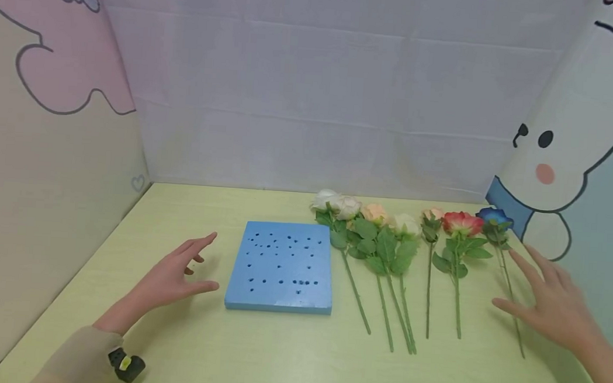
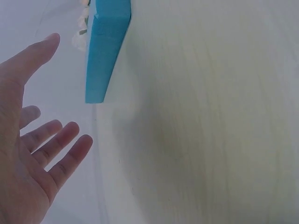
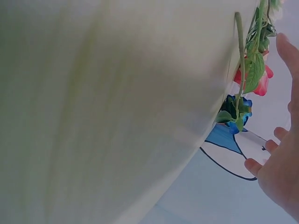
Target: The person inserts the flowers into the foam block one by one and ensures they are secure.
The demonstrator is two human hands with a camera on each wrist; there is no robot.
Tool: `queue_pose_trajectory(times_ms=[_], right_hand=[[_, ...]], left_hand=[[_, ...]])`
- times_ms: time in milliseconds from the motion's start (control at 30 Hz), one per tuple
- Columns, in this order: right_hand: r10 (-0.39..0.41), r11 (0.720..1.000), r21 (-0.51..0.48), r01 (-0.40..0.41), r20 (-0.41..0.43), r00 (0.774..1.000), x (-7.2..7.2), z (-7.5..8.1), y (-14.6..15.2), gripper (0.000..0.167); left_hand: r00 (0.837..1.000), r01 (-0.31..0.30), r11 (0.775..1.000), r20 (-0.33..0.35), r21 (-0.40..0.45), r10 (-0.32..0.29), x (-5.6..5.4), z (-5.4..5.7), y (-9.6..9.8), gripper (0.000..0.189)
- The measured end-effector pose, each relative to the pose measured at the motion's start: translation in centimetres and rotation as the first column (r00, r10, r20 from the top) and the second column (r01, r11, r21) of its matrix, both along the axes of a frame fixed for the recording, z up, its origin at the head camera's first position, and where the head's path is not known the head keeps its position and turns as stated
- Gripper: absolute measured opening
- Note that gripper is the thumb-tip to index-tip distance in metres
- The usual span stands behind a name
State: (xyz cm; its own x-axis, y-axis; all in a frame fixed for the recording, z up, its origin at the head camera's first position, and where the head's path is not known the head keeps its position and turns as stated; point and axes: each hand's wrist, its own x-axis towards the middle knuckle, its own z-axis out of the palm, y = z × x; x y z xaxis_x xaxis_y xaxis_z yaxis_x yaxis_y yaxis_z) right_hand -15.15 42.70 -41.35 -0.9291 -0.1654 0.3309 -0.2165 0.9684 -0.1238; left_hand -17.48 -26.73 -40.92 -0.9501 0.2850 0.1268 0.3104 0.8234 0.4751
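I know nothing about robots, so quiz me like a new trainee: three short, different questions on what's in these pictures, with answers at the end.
1. Fill the gap: the block near the left hand is ____ in colour.
2. True or false: a flower stands upright in the block.
3. Which flower is nearest the right hand?
A) white
B) red
C) blue

Key:
1. Blue.
2. False; the flowers lie on the table.
3. C, the blue flower.
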Motion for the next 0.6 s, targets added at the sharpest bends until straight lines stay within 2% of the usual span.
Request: queue_pose_trajectory(times_ms=[133,267,600], right_hand=[[0.008,0.995,-0.096,-0.003,0.051,0.999,-0.2,-0.5,0.6,0.111],[0.028,0.984,-0.179,-0.01,0.095,0.995,-0.6,-0.9,1.2,0.11],[0.064,0.975,-0.216,-0.041,0.1,0.993,-1.6,-1.3,1.6,0.11]], left_hand=[[0.999,-0.012,0.999,0.038,0.032,0.011,-0.1,-0.3,0.1,0.1],[0.999,0.004,0.998,0.052,0.067,-0.008,-0.1,-0.6,0.2,0.098],[0.995,0.017,0.992,0.092,0.123,-0.028,0.2,-1.7,1.2,0.097]])
